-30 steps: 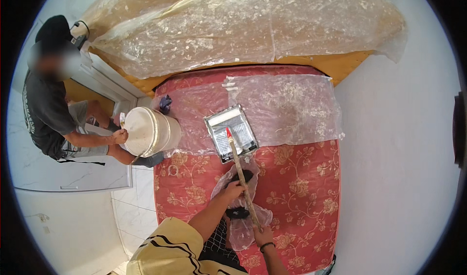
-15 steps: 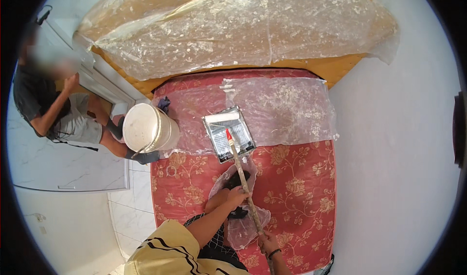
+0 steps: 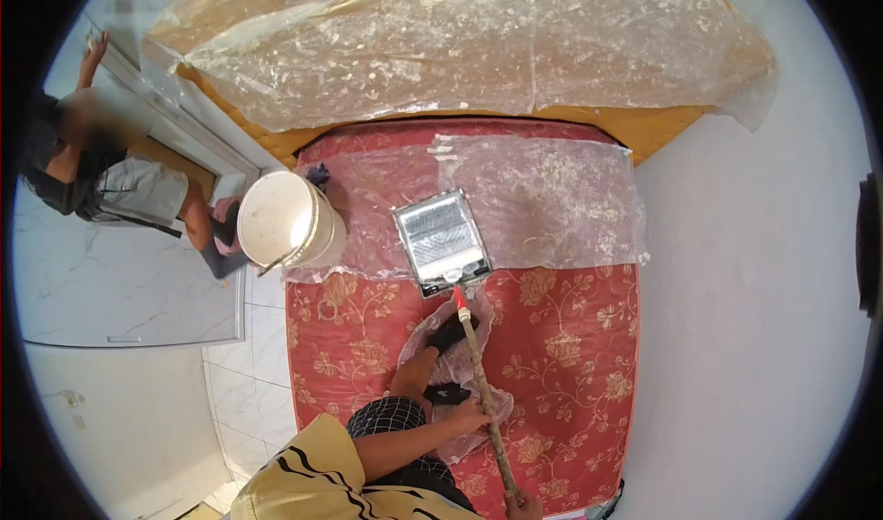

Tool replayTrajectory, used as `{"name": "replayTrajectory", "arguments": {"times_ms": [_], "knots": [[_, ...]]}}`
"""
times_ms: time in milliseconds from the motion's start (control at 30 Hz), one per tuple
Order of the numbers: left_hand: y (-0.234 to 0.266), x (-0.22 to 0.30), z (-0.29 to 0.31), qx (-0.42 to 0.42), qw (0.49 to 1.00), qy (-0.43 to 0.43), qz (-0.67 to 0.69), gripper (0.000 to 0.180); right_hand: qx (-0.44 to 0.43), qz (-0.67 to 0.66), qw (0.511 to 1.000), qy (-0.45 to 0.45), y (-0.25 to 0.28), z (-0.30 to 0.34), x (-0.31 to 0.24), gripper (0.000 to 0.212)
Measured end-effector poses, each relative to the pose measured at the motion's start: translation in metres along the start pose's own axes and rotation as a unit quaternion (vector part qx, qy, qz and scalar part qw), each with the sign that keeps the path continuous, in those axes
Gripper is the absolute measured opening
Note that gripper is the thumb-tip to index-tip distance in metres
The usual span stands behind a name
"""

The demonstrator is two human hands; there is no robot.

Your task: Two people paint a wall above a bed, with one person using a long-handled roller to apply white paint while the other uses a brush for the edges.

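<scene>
A paint roller has a long worn pole with a red end. My left hand is wrapped around the middle of the pole. Lower down, close to its near end, my right hand grips it too. The white roller head lies across the near end of a paint tray. Inside the tray the ribbed surface looks wet with white paint. The tray rests on plastic sheeting spread over a red floral mattress.
A large white bucket stands left of the tray, with a dark cloth behind it. At the far left a person sits with one arm raised. Plastic covers the headboard. My feet are on plastic on the mattress.
Both hands have drawn the roller back toward me, so its head has gone from the tray's far end to its near end. The seated person has raised an arm.
</scene>
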State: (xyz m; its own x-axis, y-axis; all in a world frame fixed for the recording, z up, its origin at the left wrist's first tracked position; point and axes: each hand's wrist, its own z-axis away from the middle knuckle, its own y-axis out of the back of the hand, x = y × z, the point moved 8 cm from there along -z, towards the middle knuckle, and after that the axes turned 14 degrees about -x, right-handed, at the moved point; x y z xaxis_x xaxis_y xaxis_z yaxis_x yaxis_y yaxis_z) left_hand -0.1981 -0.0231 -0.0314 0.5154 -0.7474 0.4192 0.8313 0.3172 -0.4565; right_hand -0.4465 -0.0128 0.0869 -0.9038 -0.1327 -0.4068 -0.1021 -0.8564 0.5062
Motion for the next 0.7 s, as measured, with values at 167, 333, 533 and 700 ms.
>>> {"name": "replayTrajectory", "arguments": {"times_ms": [167, 333, 533, 700], "knots": [[0.029, 0.0, -0.024, 0.007, 0.999, -0.006, 0.041, 0.041, -0.099, -0.207, 0.971, -0.067, -0.012, -0.038, -0.008, 0.031], [0.065, 0.058, -0.026, 0.062, 0.994, -0.085, 0.001, 0.035, -0.105, -0.267, 0.955, -0.073, 0.001, -0.082, -0.041, 0.033], [0.025, 0.055, 0.001, 0.023, 0.993, -0.081, 0.082, 0.035, -0.084, -0.232, 0.969, -0.007, 0.022, -0.045, -0.038, 0.032], [-0.015, 0.022, 0.014, -0.006, 0.997, -0.012, 0.072, 0.041, -0.144, -0.063, 0.985, -0.065, 0.033, 0.006, -0.023, 0.066]]}}
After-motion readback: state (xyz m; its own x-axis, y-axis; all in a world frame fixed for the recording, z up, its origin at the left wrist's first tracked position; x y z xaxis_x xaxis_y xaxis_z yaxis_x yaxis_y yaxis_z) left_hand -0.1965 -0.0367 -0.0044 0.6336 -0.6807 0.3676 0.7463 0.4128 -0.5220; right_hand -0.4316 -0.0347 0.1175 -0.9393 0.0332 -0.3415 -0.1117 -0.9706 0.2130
